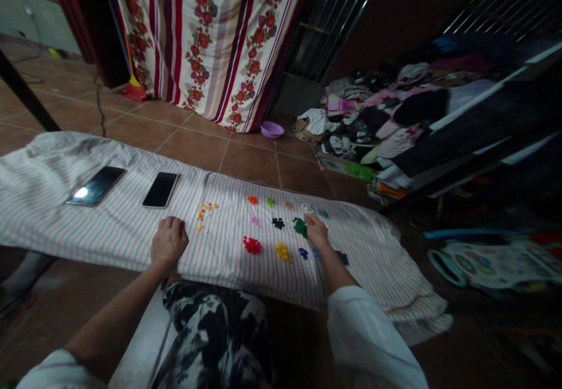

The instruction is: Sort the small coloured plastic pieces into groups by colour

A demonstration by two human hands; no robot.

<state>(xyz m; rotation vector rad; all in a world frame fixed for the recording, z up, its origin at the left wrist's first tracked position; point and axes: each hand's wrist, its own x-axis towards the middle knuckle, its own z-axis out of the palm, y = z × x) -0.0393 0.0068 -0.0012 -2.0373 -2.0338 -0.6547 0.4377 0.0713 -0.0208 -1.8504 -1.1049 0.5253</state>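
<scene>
My left hand (169,240) rests on the striped cloth (228,266) with its fingers curled under; their inside is hidden. Just right of it lies a loose scatter of yellow, orange and white small pieces (201,213). My right hand (318,231) reaches down with fingertips pressed together, between a whitish pile (307,208) and a dark green pile (300,226). Whatever it pinches is too small to make out. Around it are small piles sorted by colour: red (252,245), yellow (283,252), black (278,223), blue (302,253), pink (255,221), orange (252,200) and light green (270,202).
Two phones, one larger (96,185) and one smaller (161,190), lie on the cloth's left part. Beyond the cloth are a tiled floor, a purple basin (272,130), a floral curtain (202,44) and a broom (134,88). Heaped clothes (377,108) stand at right.
</scene>
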